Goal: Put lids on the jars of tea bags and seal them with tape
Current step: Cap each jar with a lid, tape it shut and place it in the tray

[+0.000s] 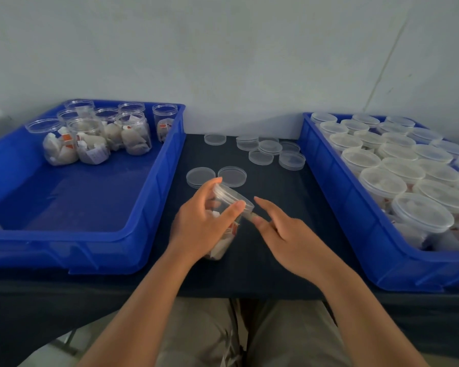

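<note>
From the head view we see our left hand (196,229) with its fingers clamped around a lidded jar of tea bags (228,197), held tilted over the dark desk (276,186). It sits between the left blue crate (149,207) and the right blue crate (355,234). Our right hand (289,239) lies just beside the jar, fingers straight and apart, thumb tip at the lid's rim.

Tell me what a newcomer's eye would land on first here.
Blue bins flank the dark table: the left bin holds open jars of tea bags at its far end, the right bin is packed with lidded jars. At centre, the left hand grips a tilted lidded jar, the right hand beside its lid.
</note>
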